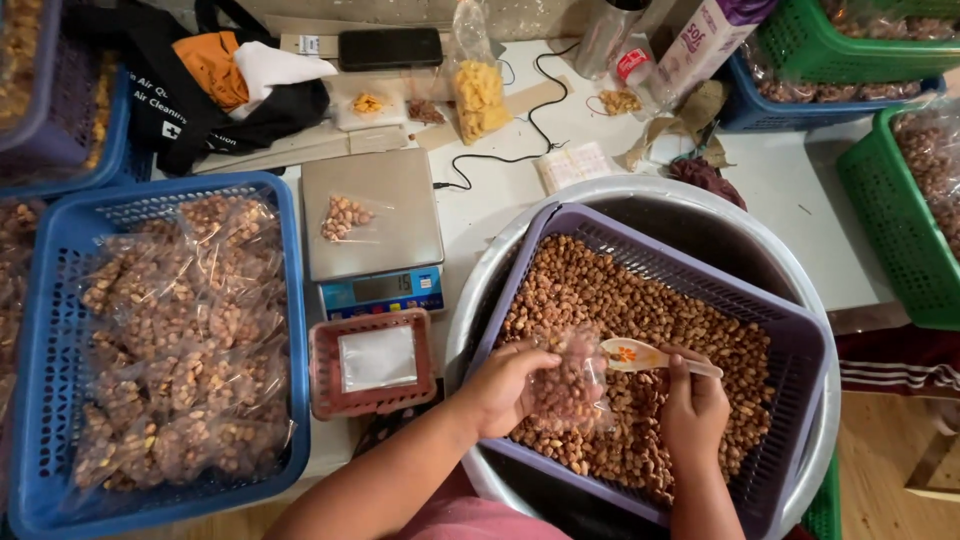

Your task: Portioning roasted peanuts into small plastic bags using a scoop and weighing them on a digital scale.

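Here: left hand [505,385] grip holds small bag [568,385], right hand [692,405] grip holds spoon [640,355]; purple basket [800,345] full of nuts [640,300].

Left hand [503,388] holds bag [566,385]; right hand [692,405] grips spoon [640,355].

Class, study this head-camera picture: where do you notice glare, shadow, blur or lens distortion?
Head view: soft glare on the scale's steel platform and the clear bags in the blue basket; deep shadow inside the metal basin behind the purple basket; the small bag in the left hand looks slightly blurred; wide-angle bending at the edges.
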